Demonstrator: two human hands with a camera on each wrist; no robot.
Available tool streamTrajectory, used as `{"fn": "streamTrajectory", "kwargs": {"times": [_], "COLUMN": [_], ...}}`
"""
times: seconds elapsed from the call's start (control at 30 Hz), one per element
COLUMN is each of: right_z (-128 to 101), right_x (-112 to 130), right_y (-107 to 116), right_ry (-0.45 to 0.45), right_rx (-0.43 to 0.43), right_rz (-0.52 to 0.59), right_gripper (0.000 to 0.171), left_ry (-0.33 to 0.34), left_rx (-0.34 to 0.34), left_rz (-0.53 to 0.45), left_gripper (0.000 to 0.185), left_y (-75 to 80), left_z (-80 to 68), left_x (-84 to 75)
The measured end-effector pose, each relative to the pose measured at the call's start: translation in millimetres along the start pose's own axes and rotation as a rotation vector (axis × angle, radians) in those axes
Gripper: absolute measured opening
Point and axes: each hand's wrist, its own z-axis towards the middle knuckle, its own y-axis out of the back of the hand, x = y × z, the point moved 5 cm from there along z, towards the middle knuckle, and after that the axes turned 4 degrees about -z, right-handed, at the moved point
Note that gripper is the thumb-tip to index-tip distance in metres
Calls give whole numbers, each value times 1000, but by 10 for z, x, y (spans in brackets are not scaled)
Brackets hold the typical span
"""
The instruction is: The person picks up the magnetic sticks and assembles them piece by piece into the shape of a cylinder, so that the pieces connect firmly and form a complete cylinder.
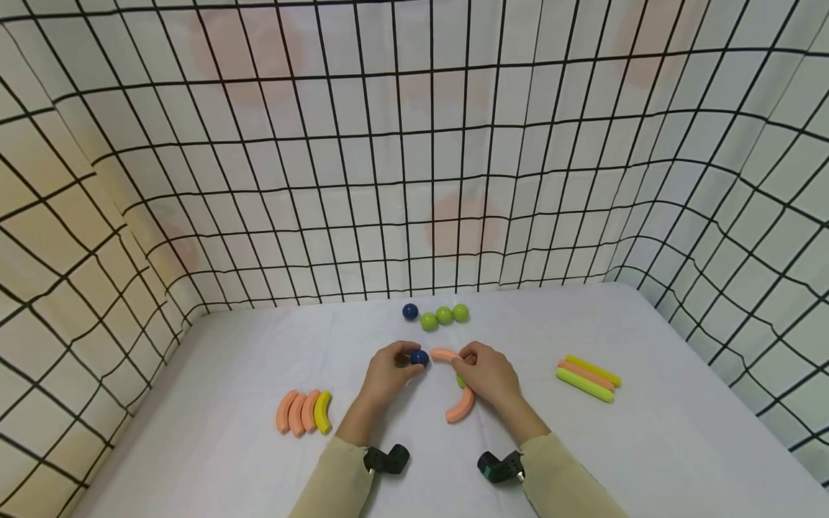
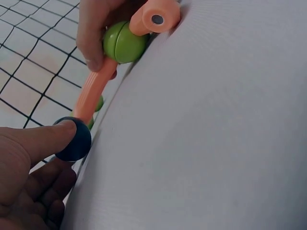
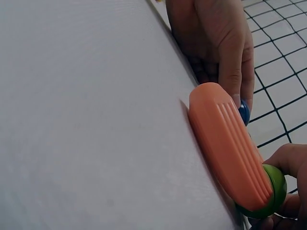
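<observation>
A dark blue ball sits between the thumb and fingers of my left hand, which pinches it. Two curved orange rods meet at a green ball; one rod points toward the blue ball, the other rod bends toward me. My right hand grips this joined piece at the green ball, fingers covering part of it in the head view. In the left wrist view, the far rod's tip is right at the blue ball. A grey disc shows on the near rod's end.
Behind the hands lie another dark blue ball and a row of green balls. At left are several curved orange rods beside a yellow one. Straight rods lie at right. Black grid netting encloses the white table.
</observation>
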Motion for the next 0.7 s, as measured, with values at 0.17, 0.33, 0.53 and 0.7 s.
{"fn": "streamTrajectory", "kwargs": {"times": [0.17, 0.33, 0.53, 0.7], "right_z": [-8, -22, -43, -88], "right_x": [4, 5, -64, -102], "right_y": [-11, 22, 81, 145], "right_ry": [18, 53, 194, 331], "right_rx": [-10, -4, 116, 249], "right_rz": [-18, -16, 102, 192], "right_gripper": [26, 29, 30, 29], "left_ry": [-17, -32, -40, -33], "left_rx": [0, -4, -19, -40], "left_rz": [-3, -3, 0, 17], "left_gripper": [35, 35, 34, 34], "left_y": [7, 7, -1, -2], "left_z": [-15, -18, -28, -32], "left_x": [-12, -18, -25, -25]}}
